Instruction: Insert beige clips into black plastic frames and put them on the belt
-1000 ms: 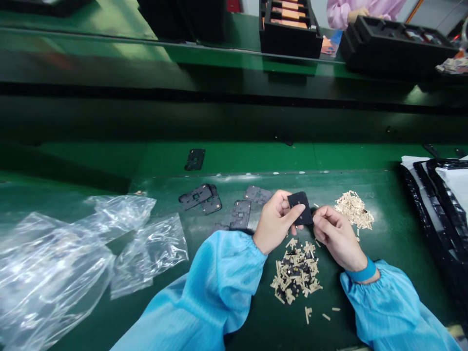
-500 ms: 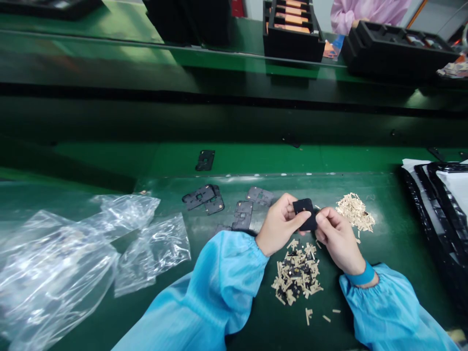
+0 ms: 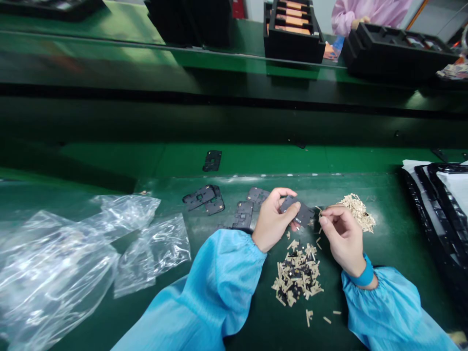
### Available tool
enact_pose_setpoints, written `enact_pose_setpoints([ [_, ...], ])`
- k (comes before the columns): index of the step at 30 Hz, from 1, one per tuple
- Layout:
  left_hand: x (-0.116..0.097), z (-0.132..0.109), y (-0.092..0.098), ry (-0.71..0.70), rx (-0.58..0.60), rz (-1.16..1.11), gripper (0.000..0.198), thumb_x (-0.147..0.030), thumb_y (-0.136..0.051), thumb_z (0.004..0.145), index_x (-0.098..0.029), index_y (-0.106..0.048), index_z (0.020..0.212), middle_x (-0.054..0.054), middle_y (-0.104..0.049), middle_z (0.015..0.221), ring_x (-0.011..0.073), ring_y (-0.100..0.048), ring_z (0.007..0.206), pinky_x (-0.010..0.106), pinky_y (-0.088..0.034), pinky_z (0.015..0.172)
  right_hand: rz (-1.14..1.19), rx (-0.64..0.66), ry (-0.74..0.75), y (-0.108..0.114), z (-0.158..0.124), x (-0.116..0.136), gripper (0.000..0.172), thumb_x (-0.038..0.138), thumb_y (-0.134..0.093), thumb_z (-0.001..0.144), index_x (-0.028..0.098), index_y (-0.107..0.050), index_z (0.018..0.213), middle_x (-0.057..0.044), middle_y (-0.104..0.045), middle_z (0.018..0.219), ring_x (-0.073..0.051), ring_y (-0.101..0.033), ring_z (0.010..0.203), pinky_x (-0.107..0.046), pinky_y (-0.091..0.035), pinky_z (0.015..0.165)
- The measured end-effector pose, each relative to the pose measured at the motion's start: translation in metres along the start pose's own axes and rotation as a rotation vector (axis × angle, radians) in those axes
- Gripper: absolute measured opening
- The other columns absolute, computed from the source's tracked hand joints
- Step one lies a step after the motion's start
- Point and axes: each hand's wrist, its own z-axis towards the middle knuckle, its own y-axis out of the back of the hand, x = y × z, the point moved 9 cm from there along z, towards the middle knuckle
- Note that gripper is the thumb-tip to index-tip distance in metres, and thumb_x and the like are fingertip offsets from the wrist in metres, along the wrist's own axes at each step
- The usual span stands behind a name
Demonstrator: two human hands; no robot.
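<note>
Left hand was gripping a small dark plate, thumb under and forefinger across the top. The plate was tilted, off the green mat, above the near pile of tan scraps. Right hand sat just beside the plate's right edge, not touching it from what I saw. Its thumb and forefinger were pinched together, and I couldn't tell if a sliver was between them. A second scrap pile lay just past the right hand. More dark plates lay flat on the mat left of the left hand, with one lone plate further out on the green strip. Crumpled clear bags were far left, stacked black trays at the right edge. A co-worker's pink sleeve showed behind the trays on the far shelf.
</note>
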Motion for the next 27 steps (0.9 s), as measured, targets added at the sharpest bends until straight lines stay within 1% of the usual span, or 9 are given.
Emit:
enact_pose_setpoints([
  [3,0.0,-0.001,-0.003,0.002,0.017,0.002,0.035,-0.035,-0.074,0.081,-0.02,-0.05,0.102,-0.007,-0.063,0.054,0.0118,-0.056,0.039,0.02,-0.045,0.036,-0.041,0.016,0.025,0.0,-0.001,-0.002,0.009,0.032,-0.07,0.094,0.023,-0.068,0.096,-0.003,-0.059,0.085,-0.017,-0.053,0.069,-0.031,-0.044,0.064],
  [8,0.001,-0.002,-0.006,0.011,0.036,-0.001,0.034,-0.034,-0.074,0.08,-0.02,-0.05,0.101,-0.007,-0.063,0.055,0.0122,-0.058,0.04,0.02,-0.046,0.036,-0.093,0.005,0.033,0.001,0.001,-0.004,0.013,0.035,-0.068,0.095,0.023,-0.068,0.091,-0.005,-0.062,0.088,-0.019,-0.056,0.074,-0.033,-0.045,0.067],
  [11,0.001,-0.003,-0.006,0.016,0.032,-0.005,0.034,-0.034,-0.075,0.08,-0.021,-0.05,0.101,-0.007,-0.062,0.055,0.0123,-0.058,0.04,0.02,-0.045,0.036,-0.125,0.028,0.061,-0.001,0.001,0.002,0.013,0.033,-0.065,0.097,0.023,-0.066,0.088,-0.005,-0.062,0.087,-0.02,-0.057,0.077,-0.033,-0.044,0.068],
  [15,0.001,-0.003,-0.006,0.013,0.032,-0.009,0.036,-0.036,-0.075,0.08,-0.02,-0.051,0.102,-0.007,-0.062,0.055,0.0121,-0.057,0.039,0.021,-0.046,0.036,-0.211,0.076,0.13,-0.006,0.001,0.013,0.011,0.027,-0.061,0.099,0.023,-0.063,0.089,-0.004,-0.061,0.085,-0.021,-0.057,0.078,-0.033,-0.044,0.067],
  [21,0.002,-0.004,-0.007,0.009,0.032,-0.025,0.038,-0.037,-0.077,0.08,-0.02,-0.052,0.104,-0.007,-0.062,0.059,0.0118,-0.058,0.04,0.022,-0.048,0.038,-0.299,0.09,0.212,-0.009,-0.001,0.021,0.009,0.021,-0.059,0.098,0.024,-0.061,0.09,-0.004,-0.06,0.084,-0.021,-0.057,0.078,-0.034,-0.045,0.067],
  [24,0.001,-0.004,-0.007,0.001,0.037,-0.036,0.039,-0.038,-0.077,0.081,-0.021,-0.052,0.104,-0.007,-0.063,0.061,0.0113,-0.058,0.04,0.021,-0.047,0.037,-0.291,0.073,0.222,-0.009,-0.002,0.02,0.009,0.019,-0.059,0.097,0.024,-0.062,0.09,-0.004,-0.061,0.084,-0.021,-0.057,0.078,-0.033,-0.045,0.068],
  [27,0.001,-0.004,-0.008,-0.007,0.043,-0.043,0.039,-0.039,-0.077,0.081,-0.021,-0.051,0.104,-0.007,-0.062,0.061,0.0114,-0.059,0.04,0.021,-0.048,0.037,-0.238,0.043,0.197,-0.006,-0.003,0.018,0.008,0.019,-0.061,0.096,0.024,-0.064,0.091,-0.004,-0.062,0.085,-0.021,-0.058,0.077,-0.033,-0.044,0.067],
])
